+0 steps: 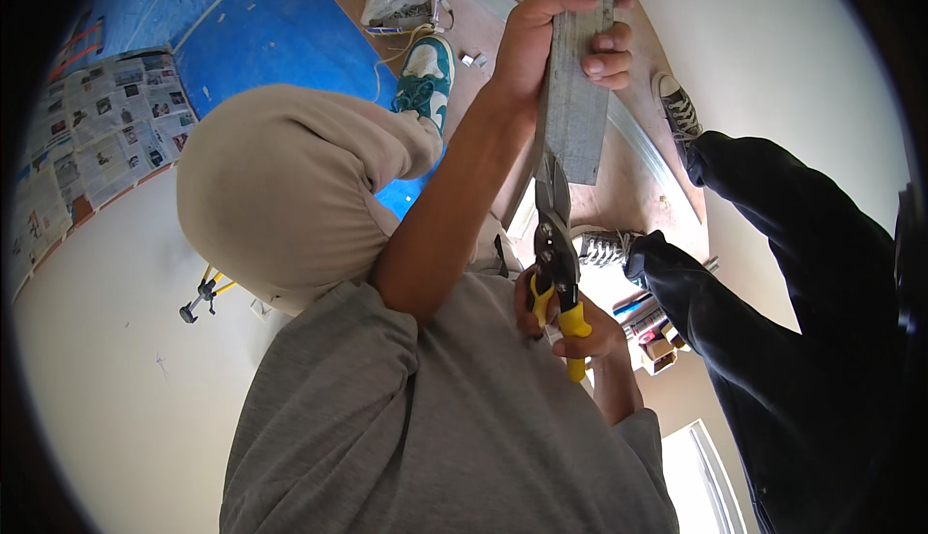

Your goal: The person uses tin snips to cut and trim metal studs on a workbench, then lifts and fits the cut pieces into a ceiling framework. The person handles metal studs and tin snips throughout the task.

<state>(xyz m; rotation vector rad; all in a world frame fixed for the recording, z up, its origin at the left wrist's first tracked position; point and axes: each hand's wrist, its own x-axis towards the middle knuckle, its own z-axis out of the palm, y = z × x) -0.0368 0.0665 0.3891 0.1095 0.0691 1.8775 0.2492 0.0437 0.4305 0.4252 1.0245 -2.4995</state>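
My left hand (541, 41) is wrapped round a grey metal stud (578, 118), its thumb on the near face and its fingertips showing at the other edge. The stud runs up out of the top of the view. Tin snips (553, 234) with yellow and black handles are in my right hand (590, 331), which is closed round the grips. The jaws of the snips are at the left edge of the stud's lower end; how far they overlap the metal is hard to make out.
Another person in black trousers (773, 244) stands close on the right. Blue sheeting (280, 31) and newspaper (126, 109) cover areas at the left. An open box with a plastic bag (401, 7) lies by my shoe (423, 80). A long metal track (657, 162) lies on the floor.
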